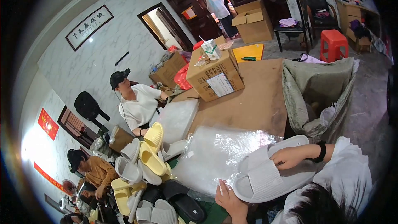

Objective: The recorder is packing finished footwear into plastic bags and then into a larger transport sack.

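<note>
A pair of light grey slippers (261,174) with ribbed straps lies at the lower right, on the near edge of a stack of clear plastic bags (211,151). My right hand (288,156) has its fingers curled at the strap, gripping the slippers; the fingertips are partly hidden. Close to the slippers' toe end, my left hand (229,199) rests on the near edge of the bags with fingers stretched out. Left of the bags is a pile of yellow slippers (152,157), grey slippers (128,169) and black slippers (188,207).
A closed cardboard box (215,76) with a drink carton (211,49) on top stands on the brown table (257,95). An open woven sack (294,87) stands at its right. Across the table sits a co-worker in white (139,103); another in brown (99,170) sits farther left.
</note>
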Action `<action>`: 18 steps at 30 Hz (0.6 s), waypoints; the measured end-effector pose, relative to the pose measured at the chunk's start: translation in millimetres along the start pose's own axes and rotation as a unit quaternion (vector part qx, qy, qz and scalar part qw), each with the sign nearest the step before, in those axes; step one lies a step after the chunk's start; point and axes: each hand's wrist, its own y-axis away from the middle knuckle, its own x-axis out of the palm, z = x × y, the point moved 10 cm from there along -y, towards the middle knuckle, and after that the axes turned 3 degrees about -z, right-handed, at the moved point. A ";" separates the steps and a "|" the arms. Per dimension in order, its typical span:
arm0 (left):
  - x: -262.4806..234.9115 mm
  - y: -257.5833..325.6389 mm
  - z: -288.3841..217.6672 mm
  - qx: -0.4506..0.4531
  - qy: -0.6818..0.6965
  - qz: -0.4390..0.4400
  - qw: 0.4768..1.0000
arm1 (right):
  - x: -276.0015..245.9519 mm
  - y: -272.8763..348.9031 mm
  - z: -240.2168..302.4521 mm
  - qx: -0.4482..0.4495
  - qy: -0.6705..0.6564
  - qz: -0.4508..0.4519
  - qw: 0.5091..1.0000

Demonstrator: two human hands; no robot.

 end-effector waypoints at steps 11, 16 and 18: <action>-6.6 -1.7 -2.8 -0.055 -0.026 0.045 0.997 | -13.3 -0.7 22.1 -0.096 0.152 -0.121 0.976; -17.4 -5.0 -2.8 -0.050 -0.090 0.011 0.995 | -13.4 4.5 26.1 -0.126 0.292 -0.114 0.941; -12.7 -5.4 -2.7 -0.033 -0.082 0.011 0.996 | -15.9 7.4 25.8 -0.129 0.252 -0.106 0.953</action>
